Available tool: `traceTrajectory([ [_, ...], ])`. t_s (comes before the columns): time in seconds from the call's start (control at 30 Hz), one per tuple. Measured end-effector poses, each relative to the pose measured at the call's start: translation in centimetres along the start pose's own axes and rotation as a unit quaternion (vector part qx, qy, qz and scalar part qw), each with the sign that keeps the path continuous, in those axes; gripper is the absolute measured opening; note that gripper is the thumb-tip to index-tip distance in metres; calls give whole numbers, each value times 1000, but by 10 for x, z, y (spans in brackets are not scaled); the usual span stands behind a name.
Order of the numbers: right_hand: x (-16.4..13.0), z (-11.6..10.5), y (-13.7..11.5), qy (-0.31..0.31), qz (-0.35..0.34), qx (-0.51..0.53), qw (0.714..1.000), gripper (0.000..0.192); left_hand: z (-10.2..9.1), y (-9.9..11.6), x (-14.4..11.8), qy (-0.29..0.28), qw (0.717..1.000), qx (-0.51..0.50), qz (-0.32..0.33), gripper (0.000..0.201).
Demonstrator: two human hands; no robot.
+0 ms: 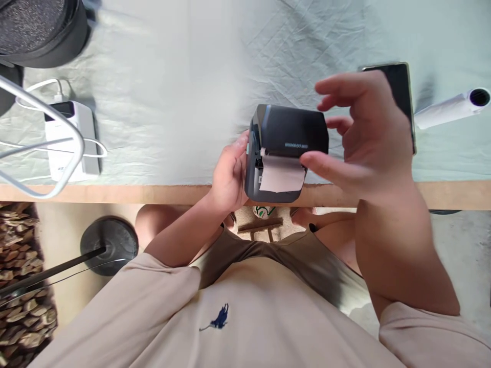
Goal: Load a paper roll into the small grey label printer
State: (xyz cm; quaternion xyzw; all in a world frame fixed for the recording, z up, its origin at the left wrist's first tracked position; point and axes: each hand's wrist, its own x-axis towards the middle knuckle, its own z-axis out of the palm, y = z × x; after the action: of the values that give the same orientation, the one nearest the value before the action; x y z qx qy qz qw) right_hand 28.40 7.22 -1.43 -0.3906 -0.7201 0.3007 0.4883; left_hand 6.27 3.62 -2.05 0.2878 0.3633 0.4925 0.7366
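A small black label printer [297,125] is held up at the table's front edge, tilted toward me. White paper [282,175] hangs out of its front slot. My left hand [230,176] grips the printer's left side, its fingers partly hidden behind the body. At the printer's right, my right hand [364,133] is raised with thumb and fingers spread. Its thumb tip overlaps the printer's lower right front near the paper; I cannot tell whether it touches. Nothing shows between the right fingers.
A dark phone [401,84] and a white paper roll [448,110] lie at the right on the pale cloth [172,92]. On the left are a white power bank [72,140] with cables and a black round case [42,30]. A wooden edge [115,194] borders the table.
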Motion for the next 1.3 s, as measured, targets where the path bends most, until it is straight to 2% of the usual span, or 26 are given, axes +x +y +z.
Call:
traceTrajectory([
  [0.1, 13, 0, -7, 111, -38, -14, 993, 46, -2, -1, -3, 22, 1000, 15, 13, 52],
  [0.17, 22, 1, -10, 147, -51, -22, 988, 30, -2, -2, -6, 43, 999, 24, 7, 53],
  [0.2, 26, 2, -10, 154, -52, -25, 986, 28, -2, -2, -7, 48, 998, 28, 4, 53],
  [0.33, 35, 10, -15, 194, -52, -5, 980, 52, 1, -1, -8, 63, 997, 38, -4, 56],
  [0.37, 35, 12, -17, 198, -51, 3, 979, 53, 1, 0, -7, 70, 997, 35, -8, 57],
  [0.43, 33, 11, -23, 160, -32, 3, 987, 37, 2, 1, -7, 84, 996, 25, -17, 61],
  [0.5, 32, 6, -30, 94, -7, -23, 995, 15, 2, 2, -7, 93, 995, 15, -29, 65],
  [0.53, 32, 3, -34, 57, 0, -43, 997, 11, 2, 2, -7, 93, 995, 15, -35, 67],
  [0.63, 32, -7, -44, -61, -17, -115, 991, 16, -2, 1, -8, 76, 996, 27, -44, 73],
  [0.7, 34, -10, -50, -120, -39, -189, 974, 17, -7, -1, -10, 55, 997, 35, -45, 72],
  [0.83, 37, -8, -60, -194, -80, -351, 912, 24, -12, -3, -15, 52, 996, 48, -51, 67],
  [0.97, 35, 2, -65, -209, -84, -431, 874, 29, -10, -2, -17, 65, 994, 54, -62, 72],
  [1.1, 31, 11, -65, -189, -73, -453, 868, 28, -8, 0, -16, 74, 993, 65, -60, 75],
  [1.2, 26, 4, -70, -167, -79, -411, 893, 27, -6, 3, -15, 74, 994, 65, -55, 76],
  [1.3, 20, -17, -74, -155, -9, -255, 954, 39, -2, 7, -14, 82, 994, 48, -58, 74],
])
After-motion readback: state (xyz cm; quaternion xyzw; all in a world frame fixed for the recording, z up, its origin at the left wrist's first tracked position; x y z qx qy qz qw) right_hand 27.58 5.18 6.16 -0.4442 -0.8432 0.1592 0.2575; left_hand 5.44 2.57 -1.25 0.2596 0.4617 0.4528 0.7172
